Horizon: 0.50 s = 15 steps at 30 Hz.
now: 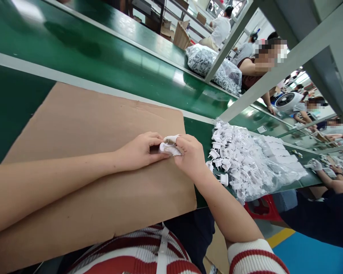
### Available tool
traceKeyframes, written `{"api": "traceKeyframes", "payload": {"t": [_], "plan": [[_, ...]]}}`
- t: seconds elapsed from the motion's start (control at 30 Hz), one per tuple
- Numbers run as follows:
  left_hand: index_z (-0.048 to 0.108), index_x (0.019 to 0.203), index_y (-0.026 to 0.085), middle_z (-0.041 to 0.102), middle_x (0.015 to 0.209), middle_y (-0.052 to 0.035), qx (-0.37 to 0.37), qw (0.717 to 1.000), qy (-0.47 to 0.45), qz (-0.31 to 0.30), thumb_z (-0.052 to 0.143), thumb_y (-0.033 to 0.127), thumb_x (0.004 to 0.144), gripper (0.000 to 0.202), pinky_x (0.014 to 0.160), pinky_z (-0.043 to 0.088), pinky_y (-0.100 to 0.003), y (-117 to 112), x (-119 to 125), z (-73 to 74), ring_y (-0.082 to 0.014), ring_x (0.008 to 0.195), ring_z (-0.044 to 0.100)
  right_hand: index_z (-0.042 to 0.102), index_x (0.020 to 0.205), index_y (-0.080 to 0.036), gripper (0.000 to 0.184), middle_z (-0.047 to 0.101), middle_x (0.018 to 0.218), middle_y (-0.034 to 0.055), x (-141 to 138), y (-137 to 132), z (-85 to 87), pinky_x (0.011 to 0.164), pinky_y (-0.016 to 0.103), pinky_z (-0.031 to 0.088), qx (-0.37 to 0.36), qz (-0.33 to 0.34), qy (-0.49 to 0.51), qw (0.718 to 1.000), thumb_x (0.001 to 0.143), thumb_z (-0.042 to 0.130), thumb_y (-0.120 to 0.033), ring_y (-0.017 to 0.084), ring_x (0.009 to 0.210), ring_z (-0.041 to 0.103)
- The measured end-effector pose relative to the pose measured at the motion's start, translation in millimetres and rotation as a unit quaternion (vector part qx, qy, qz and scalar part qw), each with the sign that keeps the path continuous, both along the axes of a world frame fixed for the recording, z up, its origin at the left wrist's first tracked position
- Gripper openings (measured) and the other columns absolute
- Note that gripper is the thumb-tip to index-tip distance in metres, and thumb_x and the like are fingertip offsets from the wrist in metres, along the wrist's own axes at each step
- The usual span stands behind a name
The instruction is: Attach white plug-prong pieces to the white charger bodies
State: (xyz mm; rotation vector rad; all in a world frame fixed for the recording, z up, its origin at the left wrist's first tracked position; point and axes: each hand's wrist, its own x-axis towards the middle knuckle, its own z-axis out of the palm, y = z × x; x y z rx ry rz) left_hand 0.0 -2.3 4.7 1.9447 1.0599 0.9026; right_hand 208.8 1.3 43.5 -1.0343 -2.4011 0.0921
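Note:
My left hand (144,149) and my right hand (190,154) meet above a sheet of brown cardboard (103,125), near its right end. White coverings that look like finger cots (170,149) show at the fingertips of my right hand. The left thumb and fingers close on their near side, touching the white material. My right fingers are bent together; whether a small part lies between them is hidden. To the right is a heap of white plug-like parts with metal pins (240,160), partly in clear plastic.
A green bench (117,57) with pale rails runs behind the cardboard. Clear bags of small parts (204,59) lie farther back beside a slanted metal post (231,38). On the right are a red stool (264,209) and a co-worker's gloved hand (314,164).

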Motion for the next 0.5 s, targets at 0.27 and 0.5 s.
{"api": "traceKeyframes", "payload": {"t": [0.27, 0.5], "plan": [[0.075, 0.096, 0.029, 0.074, 0.107, -0.0014, 0.014, 0.998, 0.066, 0.017, 0.063, 0.071, 0.093, 0.043, 0.098, 0.056, -0.043, -8.2, 2.5, 4.1, -0.0311, 0.104, 0.068, 0.073, 0.099, -0.021, 0.011, 0.074, 0.093, 0.005, -7.6, -13.3, -3.4, 0.09, 0.03, 0.048, -0.029, -0.055, -0.038, 0.997, 0.091, 0.066, -0.019, 0.02, 0.095, 0.068], [0.069, 0.118, 0.041, 0.072, 0.132, 0.0036, 0.065, 0.988, 0.137, 0.036, 0.063, 0.064, 0.092, 0.035, 0.105, 0.062, -0.052, -5.1, -13.0, -24.8, -0.036, 0.125, 0.069, 0.061, 0.141, -0.019, 0.045, 0.076, 0.124, 0.0059, -7.6, -23.3, -16.1, 0.11, 0.025, 0.047, -0.089, -0.06, 0.045, 0.993, 0.096, 0.066, -0.024, 0.017, 0.123, 0.068]]}}
